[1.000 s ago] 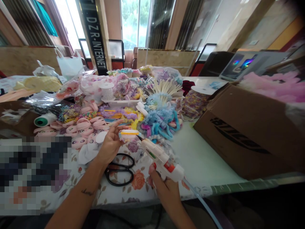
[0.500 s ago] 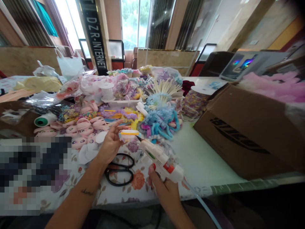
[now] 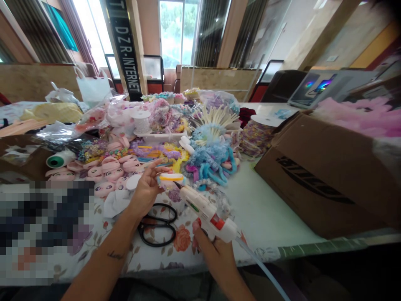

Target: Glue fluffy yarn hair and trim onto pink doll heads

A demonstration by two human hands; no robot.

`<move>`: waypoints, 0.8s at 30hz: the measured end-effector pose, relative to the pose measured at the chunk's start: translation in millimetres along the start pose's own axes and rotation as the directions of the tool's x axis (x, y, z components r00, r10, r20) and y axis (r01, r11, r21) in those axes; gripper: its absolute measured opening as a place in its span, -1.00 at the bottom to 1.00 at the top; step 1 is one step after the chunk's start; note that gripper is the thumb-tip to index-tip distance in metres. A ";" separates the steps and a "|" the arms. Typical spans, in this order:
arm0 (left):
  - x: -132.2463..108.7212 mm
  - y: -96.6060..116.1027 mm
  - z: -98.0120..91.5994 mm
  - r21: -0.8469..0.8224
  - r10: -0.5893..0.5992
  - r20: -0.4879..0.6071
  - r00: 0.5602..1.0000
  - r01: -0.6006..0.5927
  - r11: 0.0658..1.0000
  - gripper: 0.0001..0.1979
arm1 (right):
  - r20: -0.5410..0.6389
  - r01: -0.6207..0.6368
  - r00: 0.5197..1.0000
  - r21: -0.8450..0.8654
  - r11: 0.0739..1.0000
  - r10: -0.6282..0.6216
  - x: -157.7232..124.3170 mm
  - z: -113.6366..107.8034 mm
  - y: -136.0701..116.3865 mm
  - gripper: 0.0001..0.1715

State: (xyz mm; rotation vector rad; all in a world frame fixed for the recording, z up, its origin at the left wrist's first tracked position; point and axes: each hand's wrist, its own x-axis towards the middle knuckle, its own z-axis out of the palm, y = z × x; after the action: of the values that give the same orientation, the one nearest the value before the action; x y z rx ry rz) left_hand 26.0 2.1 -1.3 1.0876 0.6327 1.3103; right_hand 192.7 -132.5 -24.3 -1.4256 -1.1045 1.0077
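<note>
My right hand (image 3: 214, 246) is wrapped round the handle of a white hot glue gun (image 3: 205, 209), a pale glue stick (image 3: 263, 267) trailing from its back end. The gun's dark nozzle points up and left at a small white piece with a yellow-orange band (image 3: 171, 177). That piece sits in the fingers of my left hand (image 3: 148, 184); its exact kind is unclear. Nozzle and piece look very close, and whether they touch I cannot tell. Below my left hand, black-handled scissors (image 3: 158, 225) lie on the flowered tablecloth (image 3: 184, 257).
Pink doll heads (image 3: 111, 171) lie beyond my left hand. Blue fluffy trim (image 3: 208, 154) and pale stems (image 3: 216, 119) are heaped ahead, near a spool of mixed yarn (image 3: 258, 136). A large cardboard box (image 3: 322, 175) stands at the right. A green-cored thread spool (image 3: 59, 159) lies left.
The glue gun has shifted slightly left and its nozzle now sits a little lower, over the right end of the white piece. My left hand keeps hold of the piece.
</note>
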 end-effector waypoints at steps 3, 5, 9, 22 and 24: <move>-0.2 -0.3 0.0 -0.010 -0.003 0.004 1.000 0.003 1.000 -0.24 | 0.006 0.000 1.000 0.007 1.000 0.000 -0.7 -0.5 -1.8 -0.53; -0.4 -0.2 0.1 -0.028 -0.013 -0.003 1.000 0.013 1.000 -0.23 | 0.002 -0.008 1.000 0.007 1.000 0.008 -1.3 -1.2 -3.8 -0.52; -0.1 0.3 0.4 -0.077 -0.024 -0.022 0.999 0.022 0.997 -0.23 | -0.040 -0.023 0.999 -0.017 1.000 0.022 -2.6 -3.0 -8.7 -0.50; 0.0 1.4 -2.0 -0.136 -0.038 0.003 0.999 0.038 0.990 -0.27 | -0.051 0.034 0.998 -0.008 0.999 -0.034 0.1 -6.1 -17.9 -0.51; -0.1 1.9 -1.8 -0.136 -0.042 0.001 0.999 0.042 0.990 -0.26 | -0.053 0.042 0.998 -0.016 0.999 -0.042 0.3 -6.2 -18.7 -0.49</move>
State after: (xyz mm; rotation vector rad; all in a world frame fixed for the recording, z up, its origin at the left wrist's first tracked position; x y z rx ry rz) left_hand 23.5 2.3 -0.4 0.9578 0.5563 1.2989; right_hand 196.6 -132.6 -5.0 -1.4275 -1.1005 0.9283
